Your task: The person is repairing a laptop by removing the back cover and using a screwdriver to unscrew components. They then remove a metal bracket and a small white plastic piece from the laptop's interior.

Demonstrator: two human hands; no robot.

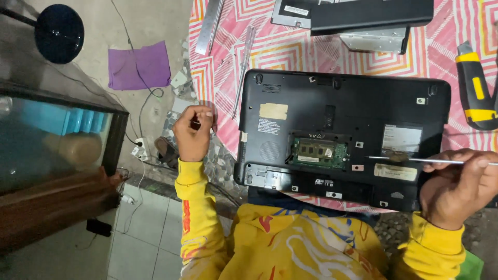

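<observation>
A black laptop [342, 111] lies upside down on a pink patterned cloth [290, 52], its memory bay open with a green circuit board [318, 154] showing. My right hand [456, 186] grips a thin metal screwdriver [410, 160] whose tip lies over the laptop's base near a white label. My left hand [193, 132] is raised off the table's left edge, its fingers pinched around something small and dark that I cannot make out.
A second screwdriver [243, 67] and a metal strip [209, 23] lie on the cloth at the back left. Removed black and silver laptop parts [363, 21] sit at the back. A yellow-black utility knife [474, 88] rests at the right. A glass cabinet [57, 135] stands left.
</observation>
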